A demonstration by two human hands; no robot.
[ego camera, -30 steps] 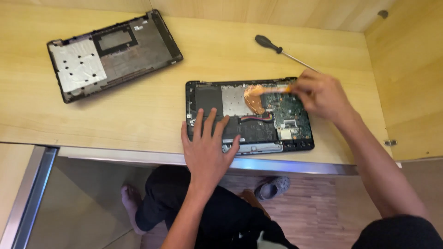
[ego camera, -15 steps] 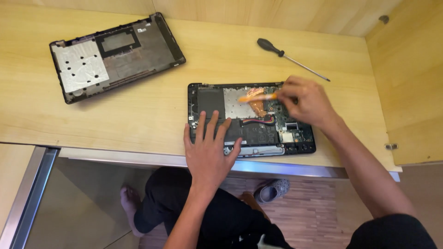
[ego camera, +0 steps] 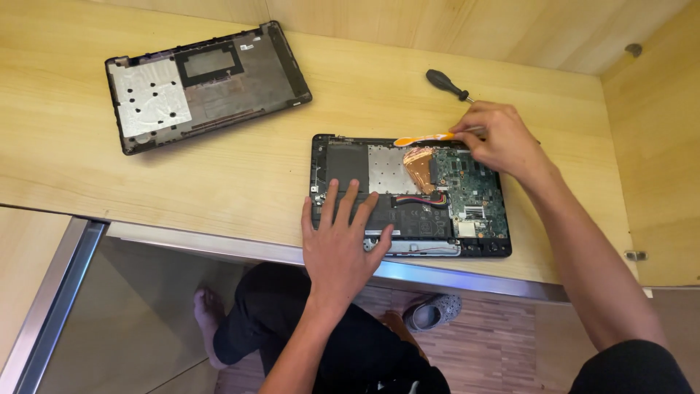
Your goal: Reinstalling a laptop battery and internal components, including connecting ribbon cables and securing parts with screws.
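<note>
An opened laptop base point(ego camera: 343, 157) lies on the wooden desk, showing a green circuit board point(ego camera: 474, 186), a copper heat pipe point(ego camera: 419, 166) and a black battery. My left hand point(ego camera: 339, 244) rests flat, fingers spread, on the laptop's front left part. Over the laptop's back edge, my right hand point(ego camera: 499, 142) grips an orange pry tool point(ego camera: 423, 138), whose tip points left above the copper part.
The laptop's removed bottom cover point(ego camera: 204, 84) lies inside-up at the desk's back left. A black-handled screwdriver point(ego camera: 446, 84) lies behind the laptop. A wooden wall panel stands at the right. Below the desk edge point(ego camera: 219, 248) are my legs and a grey slipper point(ego camera: 434, 314).
My right hand has moved back toward the laptop's rear edge with the orange tool. The left hand has stayed flat on the laptop.
</note>
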